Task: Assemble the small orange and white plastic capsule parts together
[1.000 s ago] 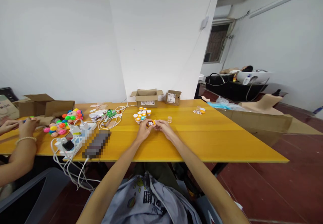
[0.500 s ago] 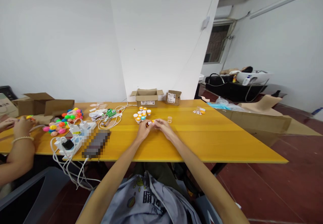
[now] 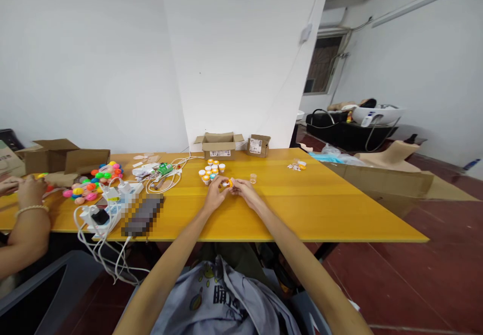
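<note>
A small jar point(image 3: 226, 184) with a white body and an orange lid is held between both hands over the table. My left hand point(image 3: 215, 194) is closed round its left side. At the right end, the fingers of my right hand point(image 3: 243, 190) are pinched at the orange lid; their tips are partly hidden. Just beyond my hands stands a cluster of several small jars point(image 3: 211, 169) with white, orange and blue lids. A clear little cup point(image 3: 252, 178) stands to the right of my right hand.
Two cardboard boxes, one open point(image 3: 219, 149) and one smaller point(image 3: 258, 146), stand at the back. Small white pieces point(image 3: 294, 167) lie by an orange-and-white jar point(image 3: 302, 165). A power strip point(image 3: 116, 209), cables, a pixelated dark object point(image 3: 143, 215) and a co-worker's hands point(image 3: 32, 189) are leftward.
The jar has turned in my hands: its dark, labelled side showed before, and now white and orange show. My left fingers have opened wider round it. The view has shifted slightly.
</note>
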A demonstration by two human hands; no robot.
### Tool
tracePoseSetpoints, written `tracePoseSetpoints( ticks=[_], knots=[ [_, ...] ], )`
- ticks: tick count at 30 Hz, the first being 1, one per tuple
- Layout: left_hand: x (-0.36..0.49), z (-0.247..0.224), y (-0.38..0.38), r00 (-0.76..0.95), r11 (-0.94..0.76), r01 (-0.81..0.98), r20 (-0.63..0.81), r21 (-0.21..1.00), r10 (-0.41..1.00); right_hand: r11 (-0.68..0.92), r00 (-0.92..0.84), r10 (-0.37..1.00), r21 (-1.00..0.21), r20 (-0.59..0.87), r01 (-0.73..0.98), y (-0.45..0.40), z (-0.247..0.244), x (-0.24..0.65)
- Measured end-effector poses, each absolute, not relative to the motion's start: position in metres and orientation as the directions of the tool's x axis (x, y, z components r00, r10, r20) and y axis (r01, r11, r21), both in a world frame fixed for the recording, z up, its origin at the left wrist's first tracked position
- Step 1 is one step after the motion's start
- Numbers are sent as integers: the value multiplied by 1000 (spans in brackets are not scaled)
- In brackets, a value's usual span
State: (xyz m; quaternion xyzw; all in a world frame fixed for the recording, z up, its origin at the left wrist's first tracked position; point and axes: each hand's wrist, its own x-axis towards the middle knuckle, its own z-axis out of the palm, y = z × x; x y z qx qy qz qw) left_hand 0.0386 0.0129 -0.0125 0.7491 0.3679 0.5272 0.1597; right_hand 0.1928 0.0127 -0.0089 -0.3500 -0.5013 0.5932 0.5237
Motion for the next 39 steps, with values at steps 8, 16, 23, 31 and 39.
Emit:
tracePoseSetpoints(
  ticks=[8,16,23,31,39],
  knots=[
    [41,-10,12,102,-553,323,552,768,827,50,-187,976,-954,109,-295,7,-2,190],
    [38,-8,12,163,-666,344,657,662,736,30,-216,971,-955,97,-295,8,-4,193],
    [39,-12,14,136,-649,340,647,680,750,53,-198,973,-948,120,-314,11,-5,192],
    [37,-16,20,99,-590,296,591,751,801,77,-176,975,-947,137,-312,9,-3,192],
    [38,-10,14,112,-626,310,626,715,771,51,-195,974,-948,117,-315,8,-3,191]
  ],
)
